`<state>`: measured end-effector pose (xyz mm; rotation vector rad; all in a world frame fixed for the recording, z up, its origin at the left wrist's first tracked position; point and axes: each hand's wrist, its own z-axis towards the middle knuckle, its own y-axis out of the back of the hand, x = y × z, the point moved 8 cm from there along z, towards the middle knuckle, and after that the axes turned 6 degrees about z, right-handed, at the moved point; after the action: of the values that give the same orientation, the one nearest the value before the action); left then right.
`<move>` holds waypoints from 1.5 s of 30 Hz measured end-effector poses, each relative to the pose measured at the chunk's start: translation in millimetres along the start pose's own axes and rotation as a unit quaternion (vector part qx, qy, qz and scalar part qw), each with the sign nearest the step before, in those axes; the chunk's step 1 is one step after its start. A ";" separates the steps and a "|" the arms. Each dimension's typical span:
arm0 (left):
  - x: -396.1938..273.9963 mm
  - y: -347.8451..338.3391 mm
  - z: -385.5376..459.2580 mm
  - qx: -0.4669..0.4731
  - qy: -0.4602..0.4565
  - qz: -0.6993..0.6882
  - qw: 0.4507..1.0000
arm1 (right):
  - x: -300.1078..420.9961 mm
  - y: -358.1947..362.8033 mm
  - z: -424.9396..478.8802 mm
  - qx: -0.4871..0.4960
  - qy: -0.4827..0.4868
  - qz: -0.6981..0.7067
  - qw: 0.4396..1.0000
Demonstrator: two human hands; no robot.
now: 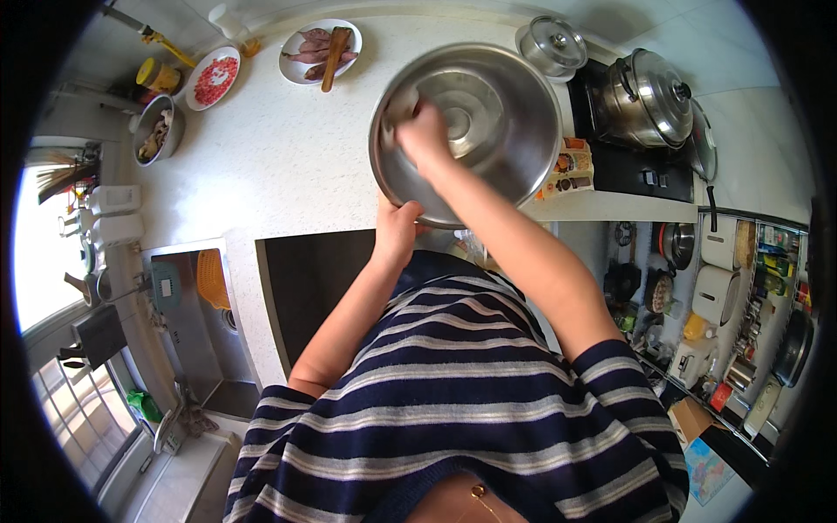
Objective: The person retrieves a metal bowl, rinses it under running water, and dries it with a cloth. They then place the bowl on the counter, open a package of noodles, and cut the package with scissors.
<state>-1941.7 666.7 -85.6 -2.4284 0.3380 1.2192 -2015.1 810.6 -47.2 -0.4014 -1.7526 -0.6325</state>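
Observation:
A large stainless steel basin [516,153] is before me at the counter's front edge, its open side facing up towards me. My left hand [397,225] grips the basin's near left rim, thumb on the inside. My right hand [424,131] is inside the basin at its left wall, holding a greyish cloth [400,114] against the metal; hand and cloth are blurred. Part of the basin's inner wall is hidden behind my right forearm. A printed food packet [574,168] lies just right of the basin.
Behind stand a plate of purple sweet potatoes [308,47] with a wooden spatula [337,55], a plate of red bits [216,80] and a metal bowl [171,131]. A lidded pot [552,49] and a steamer pot [644,98] on the black cooktop [628,167] are right. A sink [229,353] is left.

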 end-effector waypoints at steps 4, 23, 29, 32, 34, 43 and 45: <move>-0.9 -6.6 0.4 0.000 0.005 -0.042 0.999 | 42.5 36.1 54.6 0.064 0.033 0.585 0.808; 8.2 -5.5 -5.4 0.187 0.144 -0.318 0.918 | 184.8 225.4 -132.4 0.162 0.220 0.549 0.790; -24.5 -37.7 -32.0 0.286 0.145 -0.365 0.874 | 165.7 278.2 -159.2 -0.008 0.221 0.561 0.798; -35.9 -44.3 -39.9 0.264 0.176 -0.355 0.879 | 179.6 264.5 -162.4 0.059 0.238 0.536 0.808; -35.8 -41.5 -38.6 0.249 0.176 -0.338 0.890 | 195.0 246.8 -159.4 0.205 0.260 0.543 0.772; -31.1 -19.8 -19.2 0.099 0.054 -0.065 0.991 | 114.6 129.7 -97.0 0.082 0.193 -0.221 0.952; -28.2 -17.5 -15.9 0.116 0.011 0.020 0.993 | 57.7 94.5 -89.5 0.080 0.210 -0.410 0.884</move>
<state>-1940.3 676.1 -50.0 -2.2457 0.5067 1.1038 -1907.3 828.4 44.1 0.6077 -1.4842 -1.0613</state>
